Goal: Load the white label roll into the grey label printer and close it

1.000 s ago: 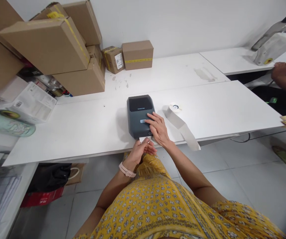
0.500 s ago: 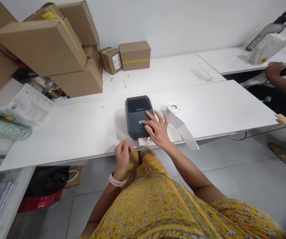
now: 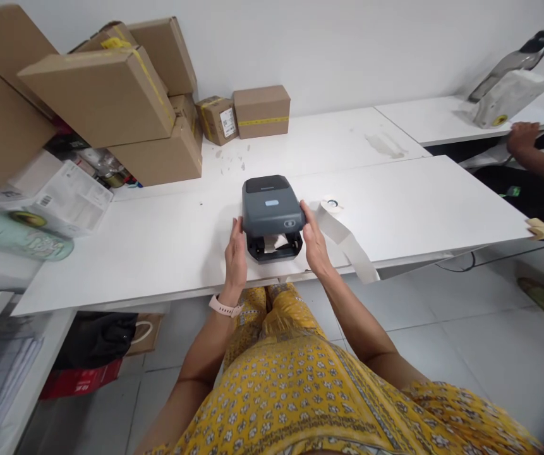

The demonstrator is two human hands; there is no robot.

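Observation:
A dark grey label printer (image 3: 272,215) stands near the front edge of the white table (image 3: 172,253). Its lid is tilted up at the front, and a crumpled bit of white paper (image 3: 275,242) shows in the gap. My left hand (image 3: 236,256) presses against the lid's left side. On the opposite side my right hand (image 3: 314,245) has its fingers along the lid's edge, so the lid sits between both hands. Just right of the printer lies a roll of white labels (image 3: 332,205), its loose strip (image 3: 354,246) trailing over the table edge.
Cardboard boxes (image 3: 96,95) are stacked at the back left, with two smaller boxes (image 3: 262,112) beside them. A mint bottle (image 3: 25,237) lies at the far left. Another person's hand (image 3: 522,136) rests at the right, near a grey bottle (image 3: 513,63).
The printer's lid has come up at the front. My right hand has left the button on top for the lid's right side; my left hand has come up to its left side.

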